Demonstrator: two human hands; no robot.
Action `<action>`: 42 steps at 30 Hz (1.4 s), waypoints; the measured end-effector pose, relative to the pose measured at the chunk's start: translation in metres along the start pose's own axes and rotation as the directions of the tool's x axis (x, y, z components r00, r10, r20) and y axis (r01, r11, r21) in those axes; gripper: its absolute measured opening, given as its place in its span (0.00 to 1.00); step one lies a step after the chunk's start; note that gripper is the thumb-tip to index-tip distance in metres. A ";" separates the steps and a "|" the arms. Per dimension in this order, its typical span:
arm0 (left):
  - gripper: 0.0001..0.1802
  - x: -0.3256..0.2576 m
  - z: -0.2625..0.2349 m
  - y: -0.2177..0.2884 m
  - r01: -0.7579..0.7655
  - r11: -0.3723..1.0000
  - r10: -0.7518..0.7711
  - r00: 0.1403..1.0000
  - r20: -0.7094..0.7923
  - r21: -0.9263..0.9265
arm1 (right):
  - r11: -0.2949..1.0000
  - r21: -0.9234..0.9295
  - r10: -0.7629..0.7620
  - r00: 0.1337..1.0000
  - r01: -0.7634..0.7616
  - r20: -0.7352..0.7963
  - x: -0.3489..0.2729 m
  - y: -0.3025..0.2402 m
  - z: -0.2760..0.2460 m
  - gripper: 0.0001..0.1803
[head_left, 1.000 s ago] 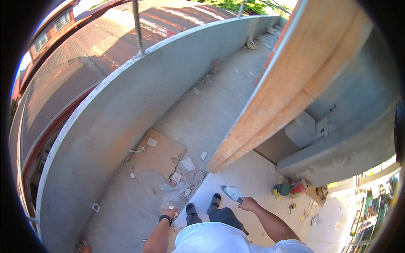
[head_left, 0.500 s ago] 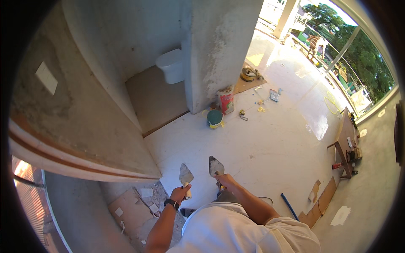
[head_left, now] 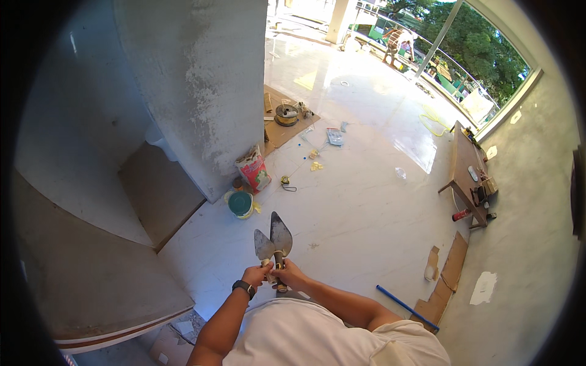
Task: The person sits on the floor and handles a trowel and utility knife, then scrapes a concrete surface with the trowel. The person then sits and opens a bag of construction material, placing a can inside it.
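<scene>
My left hand (head_left: 256, 276) is closed round the pale handle of a smaller pointed trowel (head_left: 264, 245), its grey blade aimed forward. Beside it, my right hand (head_left: 294, 277) grips the dark handle of a larger pointed trowel (head_left: 281, 235). The two hands are close together in front of my body, and the blades lie side by side, partly overlapping in this view. A dark watch (head_left: 244, 289) is on my left wrist. Beyond the blades, to the left, stands a bucket with a green top (head_left: 240, 204).
A red-and-white bag (head_left: 254, 169) leans by the wall corner, with a tape measure (head_left: 287, 182) near it. A cable spool (head_left: 285, 116) sits on cardboard. At right are a wooden table (head_left: 458, 161), a blue pipe (head_left: 406, 307) and cardboard strips (head_left: 450, 274). A person (head_left: 398, 44) bends far off.
My hands have come together, bringing the two trowels from apart to side by side. The view has turned right, so the bucket, bag and doorway now appear farther left.
</scene>
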State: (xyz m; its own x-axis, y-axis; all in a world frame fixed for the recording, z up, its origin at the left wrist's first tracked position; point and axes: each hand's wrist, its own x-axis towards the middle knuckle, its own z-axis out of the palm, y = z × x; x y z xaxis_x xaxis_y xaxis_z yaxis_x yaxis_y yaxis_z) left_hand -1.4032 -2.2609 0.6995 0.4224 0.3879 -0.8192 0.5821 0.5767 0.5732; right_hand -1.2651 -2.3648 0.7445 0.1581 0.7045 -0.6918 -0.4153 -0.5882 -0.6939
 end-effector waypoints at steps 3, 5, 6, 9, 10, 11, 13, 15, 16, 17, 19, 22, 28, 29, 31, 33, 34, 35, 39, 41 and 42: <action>0.29 0.028 0.002 0.028 0.046 0.996 -0.047 0.999 0.015 0.080 | 0.999 -0.038 0.016 1.000 -0.017 -0.016 0.024 -0.017 -0.020 0.31; 0.32 0.053 0.006 0.040 0.023 0.995 -0.021 1.000 -0.018 0.101 | 0.997 -0.010 0.072 0.997 -0.072 -0.019 0.050 -0.029 -0.032 0.28; 0.33 0.068 0.007 0.048 0.035 0.993 -0.033 0.999 -0.020 0.115 | 0.995 -0.012 0.099 0.995 -0.099 -0.012 0.064 -0.035 -0.041 0.26; 0.33 0.107 0.011 0.076 0.041 0.984 -0.045 0.999 0.019 0.173 | 0.984 0.012 0.176 0.984 -0.176 0.037 0.102 -0.055 -0.073 0.24; 0.34 0.120 0.013 0.090 0.033 0.979 -0.042 0.998 0.045 0.201 | 0.976 0.065 0.208 0.977 -0.210 0.041 0.114 -0.063 -0.086 0.23; 0.33 0.133 0.015 0.105 0.039 0.988 -0.051 0.996 0.079 0.149 | 0.964 0.122 0.231 0.972 -0.236 0.048 0.125 -0.073 -0.100 0.22; 0.32 0.160 0.017 0.133 0.055 0.997 -0.061 0.985 0.161 0.047 | 0.937 0.219 0.266 0.962 -0.271 0.053 0.151 -0.096 -0.129 0.21; 0.33 0.191 0.015 0.160 0.054 0.998 -0.055 0.986 0.158 0.013 | 0.902 0.295 0.315 0.948 -0.316 0.053 0.167 -0.118 -0.158 0.20; 0.33 0.208 0.013 0.169 0.058 0.998 -0.054 0.989 0.134 -0.021 | 0.890 0.337 0.324 0.946 -0.307 0.007 0.177 -0.128 -0.171 0.19; 0.33 0.227 0.007 0.181 0.053 0.997 -0.047 0.993 0.104 -0.048 | 0.887 0.333 0.352 0.935 -0.320 -0.039 0.189 -0.141 -0.184 0.19; 0.30 0.261 -0.007 0.202 0.071 0.993 -0.068 0.997 0.035 -0.094 | 0.872 0.367 0.379 0.921 -0.324 -0.088 0.211 -0.170 -0.208 0.18; 0.27 0.299 -0.032 0.223 0.079 0.987 -0.087 0.995 -0.051 -0.137 | 0.909 0.314 0.332 0.932 -0.274 -0.149 0.232 -0.214 -0.238 0.17; 0.27 0.381 -0.081 0.278 -0.010 0.999 0.019 0.964 -0.265 0.034 | 0.961 0.151 0.254 0.957 -0.233 -0.139 0.291 -0.302 -0.286 0.19; 0.28 0.395 -0.087 0.285 -0.052 0.995 0.076 0.945 -0.317 0.084 | 0.966 0.081 0.253 0.960 -0.245 -0.118 0.308 -0.312 -0.294 0.20; 0.30 0.412 -0.084 0.295 -0.121 0.979 0.181 0.888 -0.423 0.166 | 0.956 -0.091 0.271 0.959 -0.278 -0.081 0.342 -0.328 -0.311 0.21; 0.32 0.433 -0.083 0.313 -0.154 0.961 0.257 0.804 -0.536 0.230 | 0.913 -0.293 0.286 0.958 -0.283 -0.036 0.385 -0.339 -0.329 0.22; 0.37 0.446 -0.088 0.322 -0.080 0.955 0.218 0.841 -0.495 0.285 | 0.838 -0.519 0.210 0.977 -0.167 0.024 0.404 -0.345 -0.342 0.27; 0.38 0.466 -0.089 0.338 -0.050 0.927 0.247 0.828 -0.504 0.371 | 0.726 -0.684 0.159 0.985 -0.073 0.064 0.430 -0.352 -0.354 0.27; 0.46 0.543 -0.099 0.365 0.026 0.804 0.354 0.783 -0.512 0.595 | 0.403 -0.902 0.107 0.971 0.153 0.213 0.517 -0.358 -0.390 0.28; 0.47 0.592 -0.108 0.371 0.038 0.757 0.439 0.710 -0.550 0.653 | 0.513 -0.845 0.154 0.952 0.152 0.265 0.559 -0.363 -0.407 0.26; 0.47 0.618 -0.117 0.375 0.059 0.734 0.471 0.673 -0.571 0.676 | 0.528 -0.833 0.133 0.952 0.169 0.277 0.578 -0.363 -0.412 0.26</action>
State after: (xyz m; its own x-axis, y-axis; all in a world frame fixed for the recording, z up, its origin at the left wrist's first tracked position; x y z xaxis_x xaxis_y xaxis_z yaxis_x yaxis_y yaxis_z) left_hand -1.0051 -1.7212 0.4059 0.1620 0.9427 -0.2917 0.9224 -0.0396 0.3843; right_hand -0.6539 -1.9073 0.5147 -0.1529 0.7025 -0.6951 0.5535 -0.5218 -0.6491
